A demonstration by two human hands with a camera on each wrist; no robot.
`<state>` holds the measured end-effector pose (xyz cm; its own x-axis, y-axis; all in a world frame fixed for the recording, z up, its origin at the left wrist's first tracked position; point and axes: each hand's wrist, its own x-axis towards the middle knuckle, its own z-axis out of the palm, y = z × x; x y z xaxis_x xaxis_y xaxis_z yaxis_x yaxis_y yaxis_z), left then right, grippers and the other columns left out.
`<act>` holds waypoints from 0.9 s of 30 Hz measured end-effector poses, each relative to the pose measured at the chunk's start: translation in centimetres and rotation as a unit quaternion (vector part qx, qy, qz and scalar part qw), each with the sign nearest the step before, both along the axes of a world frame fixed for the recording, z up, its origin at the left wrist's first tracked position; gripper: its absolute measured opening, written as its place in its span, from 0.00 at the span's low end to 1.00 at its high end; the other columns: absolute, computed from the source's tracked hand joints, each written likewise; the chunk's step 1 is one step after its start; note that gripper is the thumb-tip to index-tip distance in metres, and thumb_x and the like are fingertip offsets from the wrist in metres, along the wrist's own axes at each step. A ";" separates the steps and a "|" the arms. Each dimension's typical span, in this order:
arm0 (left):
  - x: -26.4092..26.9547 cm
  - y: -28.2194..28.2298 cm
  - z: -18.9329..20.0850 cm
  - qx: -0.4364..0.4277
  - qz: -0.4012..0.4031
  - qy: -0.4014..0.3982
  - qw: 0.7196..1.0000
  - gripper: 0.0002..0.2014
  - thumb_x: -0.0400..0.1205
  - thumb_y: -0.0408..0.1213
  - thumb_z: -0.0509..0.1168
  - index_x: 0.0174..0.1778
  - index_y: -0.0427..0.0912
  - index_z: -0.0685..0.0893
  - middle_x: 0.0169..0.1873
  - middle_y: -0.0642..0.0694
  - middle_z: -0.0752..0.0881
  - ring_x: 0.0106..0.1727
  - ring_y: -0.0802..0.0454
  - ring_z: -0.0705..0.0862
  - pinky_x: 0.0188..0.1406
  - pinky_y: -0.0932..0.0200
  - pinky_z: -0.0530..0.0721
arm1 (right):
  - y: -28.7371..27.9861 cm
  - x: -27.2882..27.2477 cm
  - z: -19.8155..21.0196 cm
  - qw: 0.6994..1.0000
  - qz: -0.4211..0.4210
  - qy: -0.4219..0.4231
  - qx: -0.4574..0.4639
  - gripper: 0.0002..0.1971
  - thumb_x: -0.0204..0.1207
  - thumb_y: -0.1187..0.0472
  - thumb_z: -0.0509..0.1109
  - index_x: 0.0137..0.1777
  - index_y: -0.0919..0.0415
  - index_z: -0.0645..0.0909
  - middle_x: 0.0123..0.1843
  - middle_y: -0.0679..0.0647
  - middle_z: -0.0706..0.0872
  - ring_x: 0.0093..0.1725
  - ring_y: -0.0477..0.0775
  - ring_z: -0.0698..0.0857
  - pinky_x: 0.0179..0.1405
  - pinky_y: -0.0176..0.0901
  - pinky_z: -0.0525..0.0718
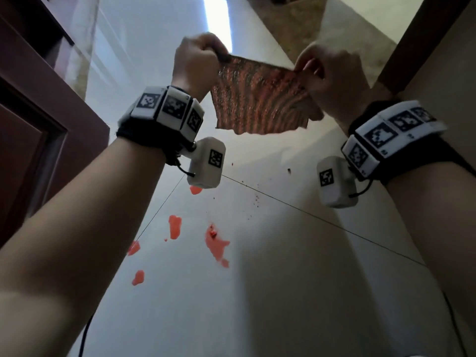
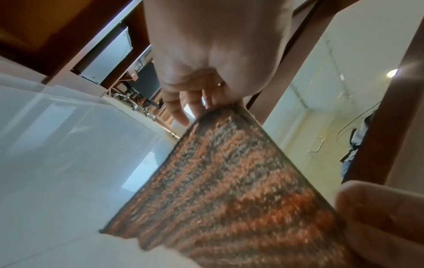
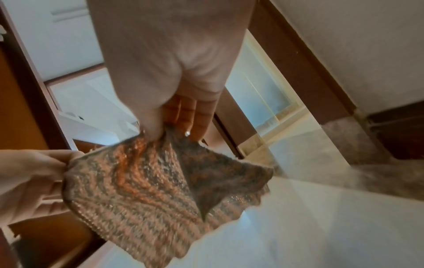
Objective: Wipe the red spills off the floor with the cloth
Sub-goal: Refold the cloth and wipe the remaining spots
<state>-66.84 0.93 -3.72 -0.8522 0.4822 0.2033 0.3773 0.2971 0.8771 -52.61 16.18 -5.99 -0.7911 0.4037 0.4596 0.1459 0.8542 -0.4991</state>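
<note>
Cloth (image 1: 257, 99) coarse ribbed knit; floor (image 1: 283, 279) glossy smooth tile; door (image 1: 33, 119) wood.

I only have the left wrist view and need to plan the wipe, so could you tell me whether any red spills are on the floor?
Observer: Yes, several red spills lie on the floor, below the raised cloth.
Operator: Is the cloth touching them?
Observer: No, it hangs in the air, clear of the floor.
Operator: How does the right hand hold it?
Observer: The right hand pinches the top corner, with a flap folded over beside its fingers.
</note>
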 end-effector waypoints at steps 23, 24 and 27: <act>3.4 -4.4 -19.4 -0.525 -0.194 0.064 0.826 0.33 0.84 0.42 0.58 0.84 0.47 0.52 0.84 0.45 0.45 0.85 0.49 0.48 0.84 0.50 0.53 | -5.4 1.5 -18.3 0.902 -0.014 -0.429 -0.049 0.31 0.84 0.54 0.54 0.84 0.60 0.47 0.86 0.58 0.48 0.85 0.57 0.47 0.83 0.51 0.49; 3.1 -3.9 -19.8 -0.529 -0.199 0.064 0.822 0.33 0.84 0.42 0.57 0.84 0.48 0.49 0.84 0.45 0.43 0.85 0.49 0.45 0.84 0.50 0.50 | -5.2 1.0 -18.7 0.899 -0.015 -0.435 -0.041 0.32 0.85 0.53 0.52 0.84 0.59 0.44 0.86 0.58 0.44 0.85 0.57 0.45 0.83 0.52 0.47; 2.4 -2.7 -20.3 -0.525 -0.213 0.069 0.821 0.33 0.84 0.45 0.54 0.84 0.54 0.46 0.84 0.47 0.41 0.85 0.49 0.42 0.84 0.47 0.47 | -4.7 0.3 -19.7 0.897 -0.015 -0.441 -0.023 0.32 0.85 0.51 0.50 0.85 0.55 0.42 0.86 0.58 0.41 0.85 0.57 0.43 0.83 0.52 0.45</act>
<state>-64.41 -1.79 -24.03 -0.5645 0.7013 -0.4353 0.7171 0.6779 0.1623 -52.32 11.45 -25.71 -0.8274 0.4339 -0.3566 0.5241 0.8248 -0.2123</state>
